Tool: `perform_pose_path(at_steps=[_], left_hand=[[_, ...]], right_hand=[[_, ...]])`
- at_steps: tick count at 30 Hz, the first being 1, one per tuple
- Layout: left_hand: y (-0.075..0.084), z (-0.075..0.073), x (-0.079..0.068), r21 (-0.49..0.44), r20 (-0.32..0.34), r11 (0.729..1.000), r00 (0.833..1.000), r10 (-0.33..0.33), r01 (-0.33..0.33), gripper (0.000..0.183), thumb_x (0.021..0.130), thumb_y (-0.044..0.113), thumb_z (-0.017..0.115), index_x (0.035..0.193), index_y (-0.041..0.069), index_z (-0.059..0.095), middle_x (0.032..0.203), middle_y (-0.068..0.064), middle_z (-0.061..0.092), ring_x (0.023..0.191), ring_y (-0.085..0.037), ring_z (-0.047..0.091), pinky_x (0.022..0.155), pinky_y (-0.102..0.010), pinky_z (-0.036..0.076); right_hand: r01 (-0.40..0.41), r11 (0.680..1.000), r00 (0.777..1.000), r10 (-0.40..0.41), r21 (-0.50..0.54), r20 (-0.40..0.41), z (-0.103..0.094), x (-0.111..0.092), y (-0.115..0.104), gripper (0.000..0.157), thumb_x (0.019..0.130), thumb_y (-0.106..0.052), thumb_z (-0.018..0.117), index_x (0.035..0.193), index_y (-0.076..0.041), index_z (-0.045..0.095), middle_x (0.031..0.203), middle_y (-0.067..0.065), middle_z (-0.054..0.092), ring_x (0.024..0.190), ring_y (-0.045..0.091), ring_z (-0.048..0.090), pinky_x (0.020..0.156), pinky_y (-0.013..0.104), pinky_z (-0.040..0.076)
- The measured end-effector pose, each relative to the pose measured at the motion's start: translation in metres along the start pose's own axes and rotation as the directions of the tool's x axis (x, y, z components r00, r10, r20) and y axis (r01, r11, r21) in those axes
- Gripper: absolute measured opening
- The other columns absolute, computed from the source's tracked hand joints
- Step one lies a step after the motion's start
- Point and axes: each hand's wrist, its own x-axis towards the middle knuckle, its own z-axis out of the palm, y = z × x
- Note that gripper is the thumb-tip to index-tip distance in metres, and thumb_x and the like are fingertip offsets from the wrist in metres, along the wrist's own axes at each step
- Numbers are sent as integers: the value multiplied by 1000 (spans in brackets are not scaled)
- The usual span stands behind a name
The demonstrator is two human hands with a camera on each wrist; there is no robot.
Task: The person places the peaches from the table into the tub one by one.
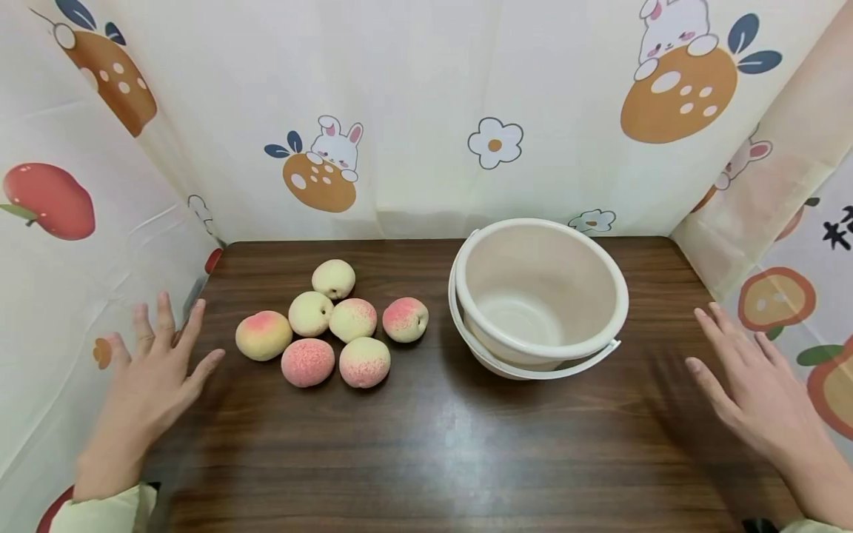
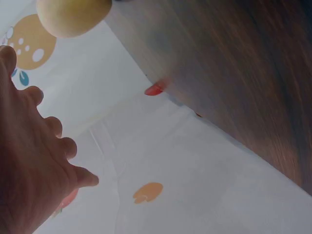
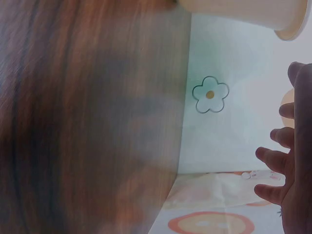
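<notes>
Several peaches, pale yellow to pink, lie grouped on the left half of the table; one yellow-pink peach (image 1: 263, 335) is the closest to my left hand (image 1: 149, 370). That hand hovers at the table's left edge with fingers spread, touching none of the fruit. A little apart from the others, a pink-topped peach (image 1: 405, 320) lies nearest the bucket. The cream bucket (image 1: 543, 289) stands right of centre, its handle (image 1: 533, 373) lowered along the front; no contents show inside. Over the right edge, my right hand (image 1: 760, 385) has its fingers extended and holds nothing.
The dark wooden table (image 1: 426, 459) has rounded back corners. A printed curtain (image 1: 426, 96) with rabbits, fruit and flowers rises behind it, and similar cloth closes in the left and right sides near both hands.
</notes>
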Motion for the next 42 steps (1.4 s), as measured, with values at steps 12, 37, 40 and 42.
perform_pose_path(at_steps=[12,37,40,42], left_hand=[[16,-1,10,-77,-114,994,991,70,-79,70,104,40,60,166,26,30,172,-22,23,138,-57,46,121,-71,21],[32,19,35,-264,-202,933,960,194,-244,62,95,25,76,151,10,54,153,-34,48,130,-60,48,100,-71,38],[34,21,37,-264,-194,934,962,194,-242,61,95,25,76,149,8,55,151,-35,50,129,-60,49,100,-70,39],[35,22,39,-267,-172,937,968,184,-226,61,95,25,76,149,8,54,150,-35,50,129,-60,50,100,-69,40]], right_hand=[[-15,990,991,34,139,-131,-5,18,-22,61,106,-14,55,163,-22,36,158,21,50,119,62,56,126,52,28],[-163,773,952,286,613,-108,-11,67,-67,39,104,-11,62,142,-11,63,112,-17,65,81,-6,66,72,5,52],[-181,722,954,294,667,-59,-9,75,-71,39,104,-12,62,143,-8,62,123,-17,66,89,-6,68,72,8,55],[-191,693,955,294,695,-31,-7,79,-74,39,105,-12,61,143,-8,61,127,-16,65,94,-5,68,73,10,56]])
